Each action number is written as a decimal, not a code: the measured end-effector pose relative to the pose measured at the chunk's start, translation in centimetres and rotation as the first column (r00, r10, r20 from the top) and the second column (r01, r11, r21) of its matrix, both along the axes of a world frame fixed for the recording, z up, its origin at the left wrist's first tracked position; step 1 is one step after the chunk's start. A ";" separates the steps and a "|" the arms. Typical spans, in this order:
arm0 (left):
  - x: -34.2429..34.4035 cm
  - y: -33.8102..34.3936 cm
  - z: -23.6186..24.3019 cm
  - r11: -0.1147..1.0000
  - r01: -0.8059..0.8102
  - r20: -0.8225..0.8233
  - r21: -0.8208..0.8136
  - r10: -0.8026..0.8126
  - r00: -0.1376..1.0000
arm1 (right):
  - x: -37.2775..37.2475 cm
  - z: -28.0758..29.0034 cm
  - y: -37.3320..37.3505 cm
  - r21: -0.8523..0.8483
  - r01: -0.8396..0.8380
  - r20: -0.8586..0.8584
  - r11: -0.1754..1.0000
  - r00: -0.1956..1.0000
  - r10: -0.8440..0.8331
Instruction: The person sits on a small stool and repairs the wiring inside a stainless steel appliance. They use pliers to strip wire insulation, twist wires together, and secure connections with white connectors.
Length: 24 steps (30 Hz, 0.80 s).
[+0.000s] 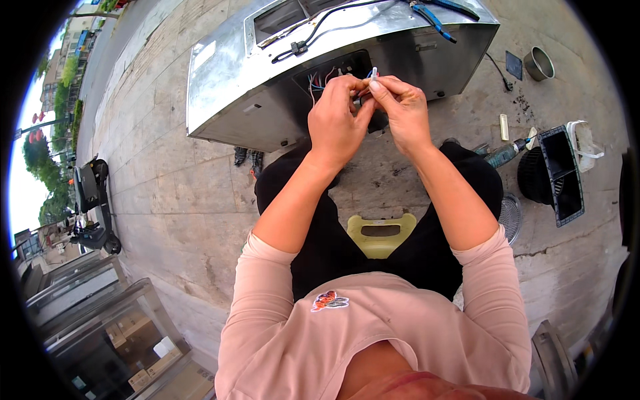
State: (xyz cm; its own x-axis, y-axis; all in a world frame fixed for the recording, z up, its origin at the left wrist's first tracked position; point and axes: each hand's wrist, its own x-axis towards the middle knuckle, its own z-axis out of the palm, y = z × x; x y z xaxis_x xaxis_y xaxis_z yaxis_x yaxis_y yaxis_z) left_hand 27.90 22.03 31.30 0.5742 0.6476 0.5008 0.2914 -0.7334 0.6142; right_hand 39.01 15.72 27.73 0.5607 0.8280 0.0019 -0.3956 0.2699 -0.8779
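My left hand (337, 117) and my right hand (401, 113) meet in front of the open recess in a stainless steel cabinet (227, 107). Their fingers are closed around a small white piece (375, 72), its tip showing above my right thumb; what lies between the fingertips is mostly hidden. Thin coloured wires (316, 81) hang in the recess just behind my left hand. On the cabinet's top lie a black cable (299, 47) and blue-handled pliers (433, 21).
A yellow plastic stool (380, 243) is between my legs. At right are a power drill (503, 153), a black divided tray (560, 175), a metal pot (539, 65), a white bucket (585, 143) and a mesh piece (510, 220). A scooter (93, 207) stands far left.
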 end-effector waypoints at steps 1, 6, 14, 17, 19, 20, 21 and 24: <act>0.2 0.2 -0.1 1.000 0.002 0.013 0.015 -0.002 1.000 | -0.1 0.0 0.0 -0.004 0.004 -0.037 1.000 0.999 -0.005; 0.8 1.4 -1.2 0.995 0.009 0.087 0.102 -0.018 0.996 | -0.6 0.0 0.4 -0.004 0.035 -0.126 0.999 0.991 -0.035; -0.4 1.8 -2.0 0.960 0.083 0.185 -0.268 -0.034 0.982 | 1.1 1.2 0.0 -0.132 0.199 0.320 0.971 0.936 -0.148; -0.8 1.9 -2.2 0.934 0.134 0.166 -0.331 -0.082 0.983 | 1.3 1.7 0.4 -0.012 0.150 0.254 0.989 0.957 -0.142; -1.0 1.6 -1.9 0.902 0.160 0.156 -0.401 -0.105 0.982 | 1.5 1.3 0.3 -0.048 0.070 0.249 0.996 0.967 -0.056; -1.1 1.7 -1.9 0.891 0.167 0.165 -0.422 -0.105 0.981 | 1.5 1.3 0.2 -0.058 0.051 0.217 0.997 0.975 -0.038; -1.1 1.7 -1.8 0.880 0.174 0.174 -0.442 -0.106 0.979 | 1.6 1.2 0.2 -0.067 0.032 0.185 0.997 0.983 -0.019; -1.3 1.8 -1.7 0.878 0.173 0.175 -0.447 -0.104 0.979 | 1.6 1.1 0.1 -0.094 0.006 0.152 0.996 0.988 0.008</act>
State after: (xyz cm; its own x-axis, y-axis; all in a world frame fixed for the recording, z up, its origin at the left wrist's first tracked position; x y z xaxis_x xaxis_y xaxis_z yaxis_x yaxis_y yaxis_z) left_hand 26.62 23.87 29.60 0.6203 0.7434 0.2502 0.0925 -0.3861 0.9178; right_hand 40.62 15.85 28.88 0.5588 0.8293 0.0095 -0.2555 0.1830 -0.9493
